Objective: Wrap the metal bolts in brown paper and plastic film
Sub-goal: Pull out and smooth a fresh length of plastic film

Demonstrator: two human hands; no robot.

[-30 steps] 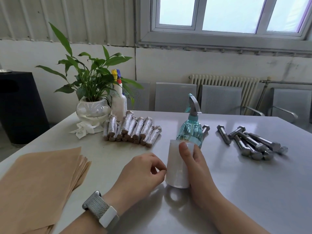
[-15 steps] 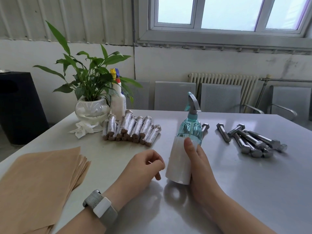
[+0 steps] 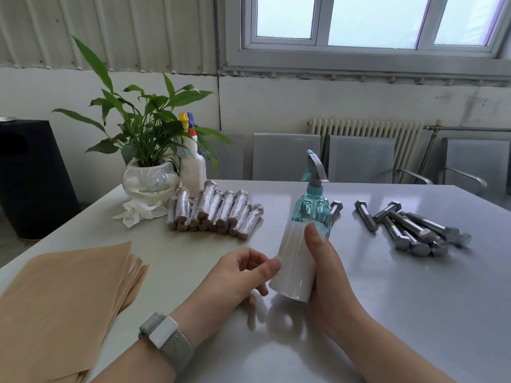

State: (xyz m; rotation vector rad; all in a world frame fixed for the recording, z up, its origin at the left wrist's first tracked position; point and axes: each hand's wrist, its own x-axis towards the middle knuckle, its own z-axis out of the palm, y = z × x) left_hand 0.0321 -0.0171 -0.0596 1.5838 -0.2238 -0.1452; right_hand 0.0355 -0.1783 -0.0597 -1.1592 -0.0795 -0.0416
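Observation:
My right hand (image 3: 329, 275) grips a white roll of plastic film (image 3: 294, 261), tilted and lifted a little off the table in the middle. My left hand (image 3: 235, 275) is beside it, fingers curled, with thumb and fingertip touching the roll's left edge. Several bare metal bolts (image 3: 414, 228) lie in a pile at the right. A row of wrapped bolts (image 3: 215, 210) lies behind my left hand. A stack of brown paper sheets (image 3: 63, 302) covers the table's near left corner.
A teal spray bottle (image 3: 312, 205) stands just behind the roll. A potted plant in a glass bowl (image 3: 149, 181), a white spray bottle (image 3: 193, 170) and a crumpled tissue (image 3: 135, 212) sit at the back left. Grey chairs (image 3: 284, 157) line the far side of the grey table (image 3: 414, 299).
The roll has tilted and come up off the table in my right hand. My left hand drew back from it, then returned to touch its left edge.

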